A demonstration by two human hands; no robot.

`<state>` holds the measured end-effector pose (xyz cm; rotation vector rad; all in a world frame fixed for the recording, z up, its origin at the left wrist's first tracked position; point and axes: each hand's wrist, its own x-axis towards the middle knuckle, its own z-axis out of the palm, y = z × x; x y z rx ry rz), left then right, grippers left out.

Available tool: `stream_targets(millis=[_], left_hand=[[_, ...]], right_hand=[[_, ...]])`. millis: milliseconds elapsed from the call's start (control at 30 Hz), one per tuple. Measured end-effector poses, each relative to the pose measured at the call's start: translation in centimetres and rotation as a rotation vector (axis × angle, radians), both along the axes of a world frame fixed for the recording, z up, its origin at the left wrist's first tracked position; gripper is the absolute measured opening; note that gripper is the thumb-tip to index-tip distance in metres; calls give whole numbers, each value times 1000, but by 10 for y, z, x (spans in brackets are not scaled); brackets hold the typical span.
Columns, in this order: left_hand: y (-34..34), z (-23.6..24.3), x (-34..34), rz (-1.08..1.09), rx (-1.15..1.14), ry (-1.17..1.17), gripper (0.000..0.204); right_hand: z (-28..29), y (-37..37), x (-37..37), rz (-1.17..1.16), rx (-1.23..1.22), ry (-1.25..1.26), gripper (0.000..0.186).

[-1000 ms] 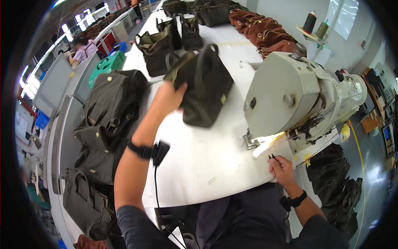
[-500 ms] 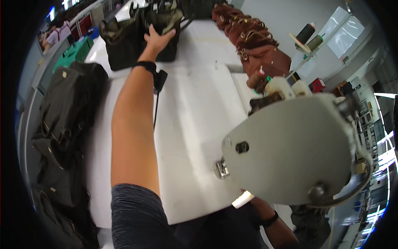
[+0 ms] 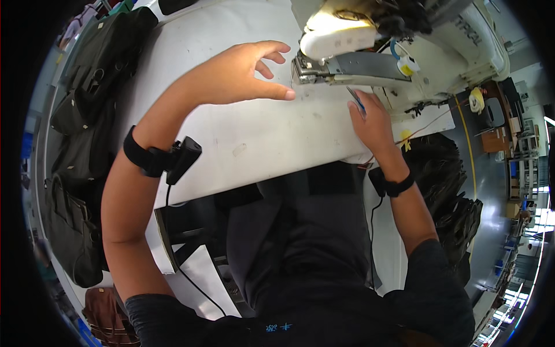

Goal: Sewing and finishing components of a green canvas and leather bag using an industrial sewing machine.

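My left hand (image 3: 248, 72) is open above the white table, its fingers spread and curved, with nothing in them. Its fingertips are just left of the sewing machine's narrow metal arm (image 3: 370, 66) and do not touch it. Below that arm, my right hand (image 3: 373, 121) is closed around a slim pointed tool (image 3: 356, 101) with a bluish side. Most of this tool is hidden in the fingers, so its exact kind does not show. The sewing machine's head (image 3: 338, 40) hangs above, with a bright lamp lit on it.
Dark bags (image 3: 87, 104) line the left side of the white table (image 3: 237, 133). A brown bag (image 3: 107, 309) is at the lower left. Several dark pieces (image 3: 445, 185) are heaped to the right of my right forearm. Cables run from both wrist straps.
My left hand has come back from the dark bag at the far end to beside the machine. The view has tilted down, and my right hand now shows below the machine arm.
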<state>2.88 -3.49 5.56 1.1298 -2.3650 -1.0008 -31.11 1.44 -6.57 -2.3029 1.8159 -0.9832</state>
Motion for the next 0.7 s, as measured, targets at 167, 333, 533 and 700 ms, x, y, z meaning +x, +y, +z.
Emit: stream_targets(millis=[167,333,533,700], left_hand=[[18,-13,-34,216,-108,115,62],[7,-12,-48,201,-62,75,52],[0,-15,-50,199,-79,55,48],[-5,-11,-49,181,-131,-32,41]], right_hand=[[-21,1,10,82,-211,38,34],[-35,-5,-1,97,-232,-77,30],[-38,-7,-7,89,-281,-75,27],[-38,-6,-5,66,-280,-91,26]])
